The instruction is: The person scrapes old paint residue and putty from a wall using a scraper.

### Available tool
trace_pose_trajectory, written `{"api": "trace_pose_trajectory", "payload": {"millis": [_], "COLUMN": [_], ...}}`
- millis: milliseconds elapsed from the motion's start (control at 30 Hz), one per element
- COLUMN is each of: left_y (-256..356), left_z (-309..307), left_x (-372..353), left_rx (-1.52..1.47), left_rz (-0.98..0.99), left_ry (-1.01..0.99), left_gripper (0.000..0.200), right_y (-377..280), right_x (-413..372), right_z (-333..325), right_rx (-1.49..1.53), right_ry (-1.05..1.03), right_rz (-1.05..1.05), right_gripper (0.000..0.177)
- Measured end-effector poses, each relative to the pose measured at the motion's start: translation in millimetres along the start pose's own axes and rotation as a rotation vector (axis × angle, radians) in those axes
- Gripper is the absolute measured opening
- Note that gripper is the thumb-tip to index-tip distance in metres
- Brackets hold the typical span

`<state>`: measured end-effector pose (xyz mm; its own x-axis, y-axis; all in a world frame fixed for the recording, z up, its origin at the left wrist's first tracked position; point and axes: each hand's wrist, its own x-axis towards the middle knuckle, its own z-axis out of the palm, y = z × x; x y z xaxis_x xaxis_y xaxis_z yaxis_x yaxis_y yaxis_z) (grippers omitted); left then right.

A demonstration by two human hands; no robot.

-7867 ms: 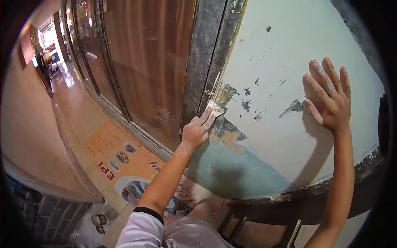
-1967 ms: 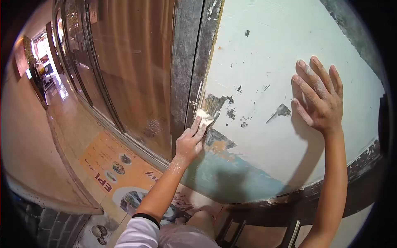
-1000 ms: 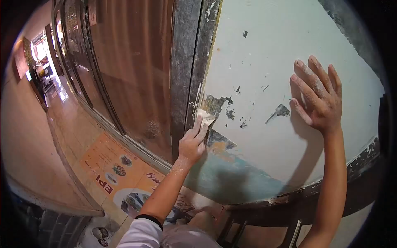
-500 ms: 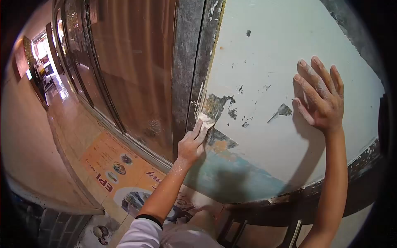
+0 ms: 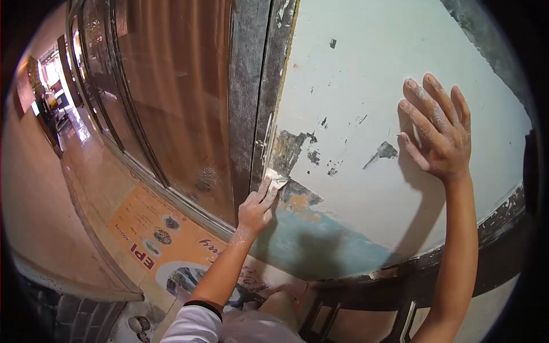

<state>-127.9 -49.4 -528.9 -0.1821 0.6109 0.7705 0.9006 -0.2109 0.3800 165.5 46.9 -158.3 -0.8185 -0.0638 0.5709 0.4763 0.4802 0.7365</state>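
My left hand [image 5: 255, 212] is closed around a small, pale, dusty scraper [image 5: 278, 178], with fingers stretched along it. The scraper's wide edge rests against the white painted panel [image 5: 349, 80], close to the dark wooden frame [image 5: 246, 86]. Just above it is a bare dark patch [image 5: 287, 150] where paint has come off; below it lie grey and orange patches and a pale blue area [image 5: 337, 237]. Higher up on the right, my right hand [image 5: 440, 137] is spread against the panel, fingers apart and dusted white, holding nothing. The scraper's handle is hidden in my left hand.
Left of the frame stands a glass sliding door [image 5: 177, 103] with a brown curtain behind it. An orange printed banner [image 5: 151, 228] lies on the tiled floor. A low curved wall [image 5: 34, 188] runs along the left. Dark wooden slats [image 5: 326, 323] are below the panel.
The scraper in my left hand has slid slightly down along the panel's edge. My right hand stays spread at the same place. The whole view has shifted a little.
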Motion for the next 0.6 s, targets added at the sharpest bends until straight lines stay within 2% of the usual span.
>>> {"api": "trace_pose_trajectory", "payload": {"millis": [67,133,267,333,600], "left_y": [-3,1,0,1,3], "left_z": [5,7,9,3,4], "left_x": [-2,4,6,5,7], "left_rx": [-0.017,-0.017,-0.008,-0.022,-0.034], "left_rz": [-0.002,0.042,0.052,0.006,0.011], "left_ry": [0.001,0.124,0.153,0.036,0.053], "left_gripper": [0.059,0.059,0.058,0.059,0.057], "right_y": [0,0,2,2,0], "right_x": [0,0,0,-1,1], "right_z": [0,0,0,1,0], "right_rx": [0.005,0.0,0.003,0.008,0.004], "right_ry": [0.008,0.0,0.006,0.017,0.018], "right_rz": [-0.009,-0.007,-0.011,-0.011,-0.01], "right_gripper": [0.049,0.049,0.049,0.048,0.047]}}
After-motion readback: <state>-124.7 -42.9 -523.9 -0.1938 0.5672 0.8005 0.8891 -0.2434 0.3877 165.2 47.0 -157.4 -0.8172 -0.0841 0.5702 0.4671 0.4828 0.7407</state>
